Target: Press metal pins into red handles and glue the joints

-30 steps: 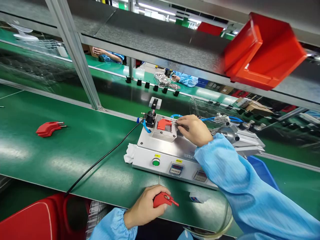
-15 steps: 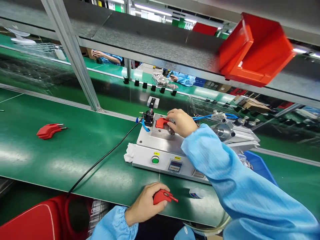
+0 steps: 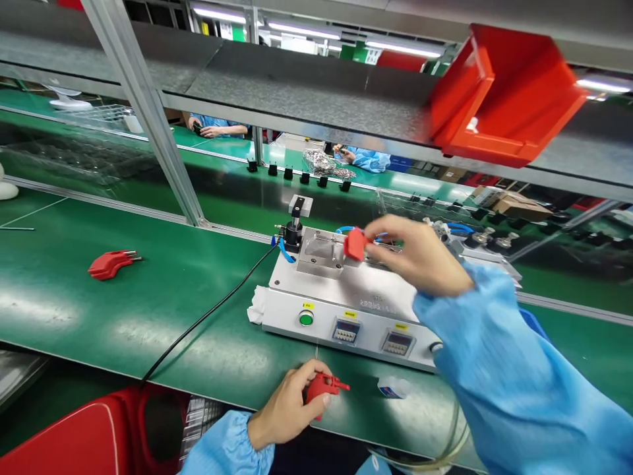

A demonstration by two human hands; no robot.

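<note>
**Q:** Right hand, what's the finding?

**A:** The right hand [image 3: 420, 254] is pinching a small red plastic part [image 3: 354, 244] between its fingertips, just beside the recessed steel nest [image 3: 321, 251] of the silver bench machine [image 3: 341, 323]. The part has just come out of that nest, which now stands unloaded.

**Q:** And the left hand?

**A:** The left hand [image 3: 285, 412] is curled closed around a second red plastic part [image 3: 319, 388], at the near edge of the green tabletop [image 3: 173, 316].

**Q:** Anything else within reach?

**A:** A red pronged plastic part [image 3: 111, 265] lies on the tabletop, ahead and well left of the left hand.
</note>
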